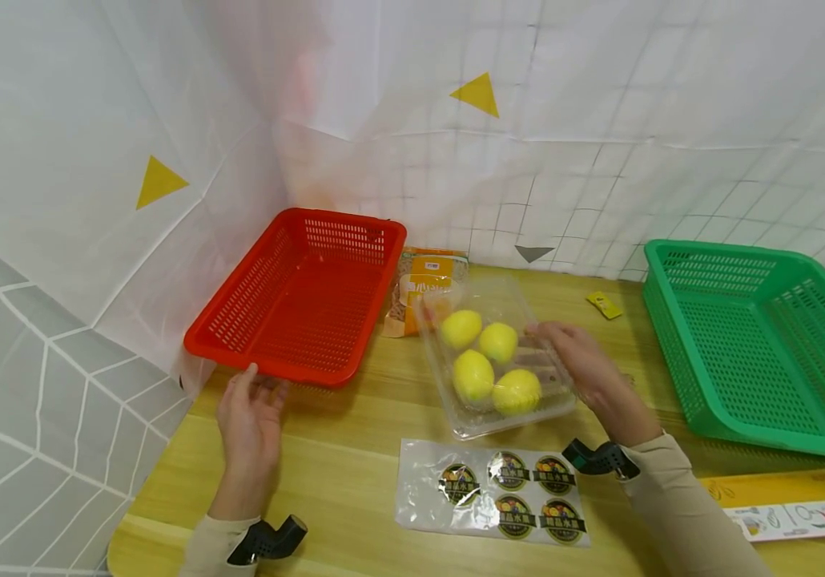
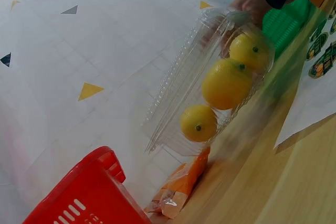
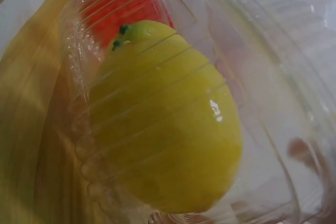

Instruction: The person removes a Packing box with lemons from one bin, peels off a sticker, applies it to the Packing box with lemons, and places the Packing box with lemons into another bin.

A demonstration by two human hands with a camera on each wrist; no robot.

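Stretching beneath my hands, the wooden table (image 1: 333,465) carries two baskets, one to either side. The green basket (image 1: 787,344) stands on my right, the red basket (image 1: 311,300) on my left, each showing its floor. My left hand (image 1: 250,421) is at the red one's near rim, fingers loosely bent and apart; whether they press on it I cannot tell. My right hand (image 1: 593,369) has its fingers clamped on the right edge of one clear plastic box (image 1: 548,401), tilted between the baskets. One sticker sheet (image 1: 420,489) lies flat on the near side of the box, and one yellow-and-white pack (image 1: 794,503) lies before the green basket, running out of view. One orange packet (image 1: 412,280) lies just beside the red basket, partly behind the box. Inside the box I count four lemons (image 1: 473,375); on the sheet, five round stickers (image 1: 459,485). One small yellow packet (image 1: 604,304) lies near the green basket's far left corner. The widest stretch of bare wood runs from the sheet to the table's left edge; a narrower strip separates red basket and box.
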